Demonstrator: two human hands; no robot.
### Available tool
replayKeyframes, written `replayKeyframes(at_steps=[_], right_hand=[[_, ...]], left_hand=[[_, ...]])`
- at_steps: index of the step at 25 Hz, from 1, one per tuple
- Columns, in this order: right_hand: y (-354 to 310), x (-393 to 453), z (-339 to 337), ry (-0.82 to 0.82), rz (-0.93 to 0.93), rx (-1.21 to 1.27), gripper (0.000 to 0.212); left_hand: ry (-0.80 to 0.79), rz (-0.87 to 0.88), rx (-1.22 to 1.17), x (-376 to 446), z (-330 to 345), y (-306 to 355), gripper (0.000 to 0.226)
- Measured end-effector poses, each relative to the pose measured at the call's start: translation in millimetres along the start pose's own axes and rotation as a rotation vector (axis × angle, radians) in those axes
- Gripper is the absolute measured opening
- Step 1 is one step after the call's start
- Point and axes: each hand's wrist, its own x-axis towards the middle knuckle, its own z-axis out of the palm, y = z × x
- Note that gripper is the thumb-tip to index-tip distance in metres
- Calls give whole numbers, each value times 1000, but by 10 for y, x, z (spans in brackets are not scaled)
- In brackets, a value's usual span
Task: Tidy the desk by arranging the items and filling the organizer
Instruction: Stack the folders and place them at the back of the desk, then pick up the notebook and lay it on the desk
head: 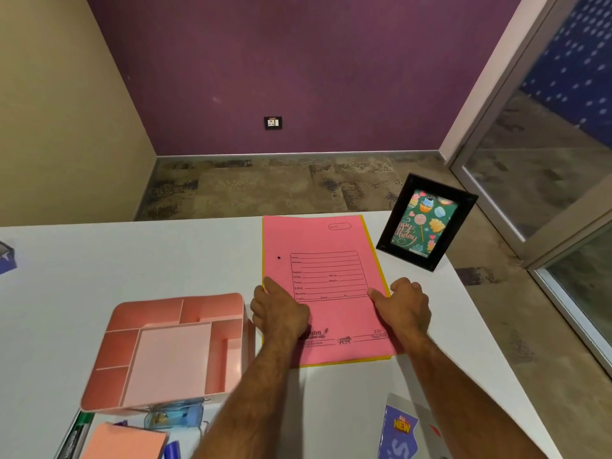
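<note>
A pink file folder (326, 260) lies flat on the white desk (132, 260), on top of a yellow folder (381, 270) whose edges show along its sides. My left hand (280, 313) rests on the pink folder's left edge with the fingers reaching forward. My right hand (405, 304) grips the stack's right edge, thumb lying on the pink cover and fingers curled beside it. A pink desk organizer (172, 346) with several empty compartments stands to the left of my left hand.
A black picture frame (425, 223) with a birthday card stands at the desk's far right corner. Near the front edge lie a blue stapler (174, 417), an orange note pad (124, 440), a green marker (77, 432) and a purple leaflet (399, 432). The desk's right edge drops to the floor.
</note>
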Motion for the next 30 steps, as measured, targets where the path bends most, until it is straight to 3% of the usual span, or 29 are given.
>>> replayKeyframes(at_steps=[9,14,24,30], right_hand=[[275,-427,-282,116,86,215,58],[719,-882,-475,148,177,292,54],[1691,-2062,-554,35,578,249,67],[1857,-2308,-371,-48,598,343,71]], left_hand=[[20,240,91,-497,19,-149,104],[-72,313,-73,-921,-28,-364,75],[-492,119,66,-2150,299,-961,65],[-533,-15,-55,-2548,442,-1061,60]])
